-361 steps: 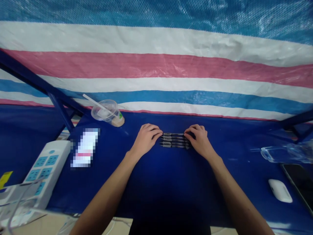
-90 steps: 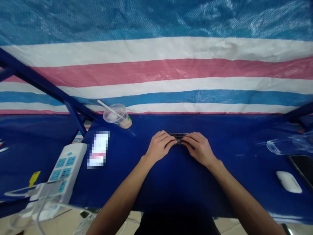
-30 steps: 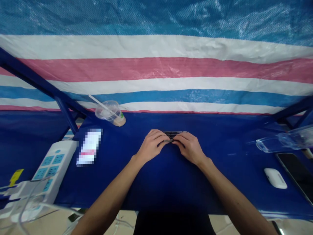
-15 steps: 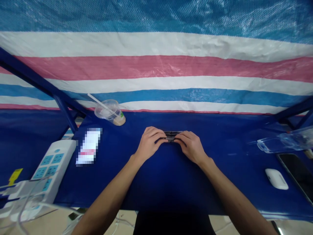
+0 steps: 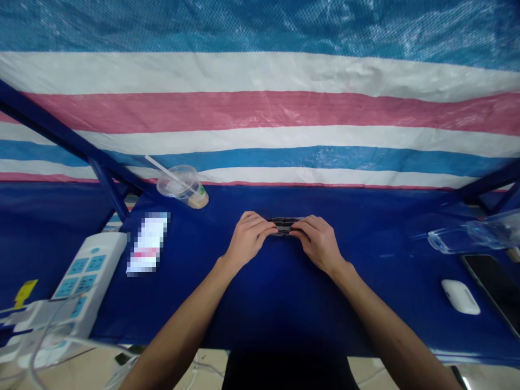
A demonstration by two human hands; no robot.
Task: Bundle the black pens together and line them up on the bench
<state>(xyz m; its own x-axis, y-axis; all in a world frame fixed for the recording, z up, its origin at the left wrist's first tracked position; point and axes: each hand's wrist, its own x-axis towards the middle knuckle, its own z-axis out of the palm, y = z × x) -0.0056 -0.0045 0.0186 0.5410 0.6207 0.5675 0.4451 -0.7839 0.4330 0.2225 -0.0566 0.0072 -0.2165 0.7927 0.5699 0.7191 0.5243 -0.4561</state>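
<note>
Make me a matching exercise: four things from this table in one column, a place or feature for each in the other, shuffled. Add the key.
Things
1. dark pens
2. plastic cup
3. power strip
4. white case

Places and features
A. has blue sockets
B. beside the dark phone
C. lined up mid-table, on the blue table
D. has a white straw

Pairs: 1-C, 2-D, 3-A, 4-B

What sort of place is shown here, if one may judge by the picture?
Probably a makeshift indoor workspace: a blue table, a striped sheet like a wall behind it, and a power strip with cables on the left.
</note>
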